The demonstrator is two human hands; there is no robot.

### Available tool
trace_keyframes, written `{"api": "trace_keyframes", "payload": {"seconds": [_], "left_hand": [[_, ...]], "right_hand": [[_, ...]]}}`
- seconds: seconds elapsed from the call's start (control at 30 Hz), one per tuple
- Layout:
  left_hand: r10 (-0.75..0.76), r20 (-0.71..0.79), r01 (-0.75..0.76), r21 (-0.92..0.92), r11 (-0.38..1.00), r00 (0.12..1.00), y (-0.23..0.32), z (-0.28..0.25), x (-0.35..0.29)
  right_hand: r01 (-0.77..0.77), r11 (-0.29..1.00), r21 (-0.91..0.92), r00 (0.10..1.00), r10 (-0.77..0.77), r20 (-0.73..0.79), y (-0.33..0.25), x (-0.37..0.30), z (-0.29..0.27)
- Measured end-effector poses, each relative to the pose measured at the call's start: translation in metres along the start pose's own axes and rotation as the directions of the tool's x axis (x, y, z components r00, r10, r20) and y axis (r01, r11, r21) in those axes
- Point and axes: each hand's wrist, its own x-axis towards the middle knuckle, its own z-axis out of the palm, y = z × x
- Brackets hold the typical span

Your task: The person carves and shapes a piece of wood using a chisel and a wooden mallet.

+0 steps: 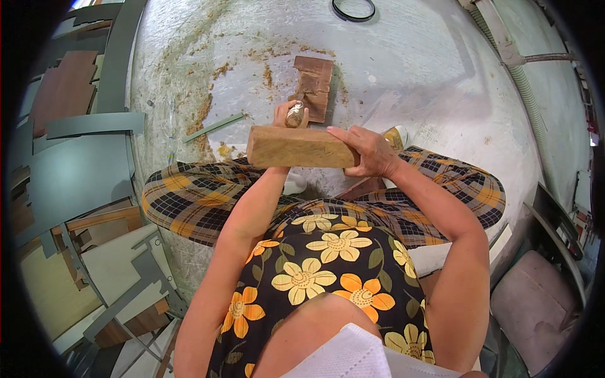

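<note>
My right hand [372, 150] is closed round one end of a thick rectangular wooden block [299, 147], held level above my left wrist. Beyond the block, my left hand [282, 113] grips the round handle of what looks like a chisel [295, 113], its shiny capped end facing up. The blade is hidden beneath that hand. Just ahead, on the floor, lies a reddish-brown piece of wood [319, 82] with a rough notched surface, and the chisel stands at its near left edge. Block and chisel handle look close together; whether they touch I cannot tell.
Wood chips [268, 75] litter the pale floor. A thin green strip [214, 127] lies to the left, with stacked boards [82, 170] past it. A black ring [353, 9] rests at the far side. A ribbed hose [526, 107] runs along the right, above a cushioned seat [532, 309].
</note>
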Motion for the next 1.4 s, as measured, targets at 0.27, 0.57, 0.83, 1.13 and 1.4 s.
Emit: {"api": "trace_keyframes", "payload": {"seconds": [0.27, 0.57, 0.83, 1.13, 1.4], "left_hand": [[0.104, -0.014, -0.103, 0.073, 0.992, 0.994, -0.003, -0.007, -0.001], [0.179, -0.016, -0.175, 0.126, 0.976, 0.984, -0.007, -0.004, -0.004], [0.180, -0.042, -0.172, 0.138, 0.975, 0.983, -0.014, -0.001, -0.003], [0.190, -0.007, -0.187, 0.119, 0.975, 0.982, -0.001, -0.008, -0.004], [0.222, -0.057, -0.209, 0.176, 0.962, 0.973, -0.021, 0.005, -0.005]], "right_hand": [[-0.058, 0.997, -0.055, 0.996, 0.062, 0.058, 0.006, 0.000, 0.008], [-0.062, 0.992, -0.112, 0.997, 0.066, 0.037, 0.006, -0.003, 0.007], [-0.080, 0.985, -0.156, 0.992, 0.094, 0.085, 0.019, -0.002, 0.014], [-0.045, 0.995, -0.091, 0.998, 0.049, 0.039, 0.018, -0.004, 0.011], [-0.035, 0.998, -0.048, 0.999, 0.035, 0.005, 0.013, -0.002, 0.011]]}}
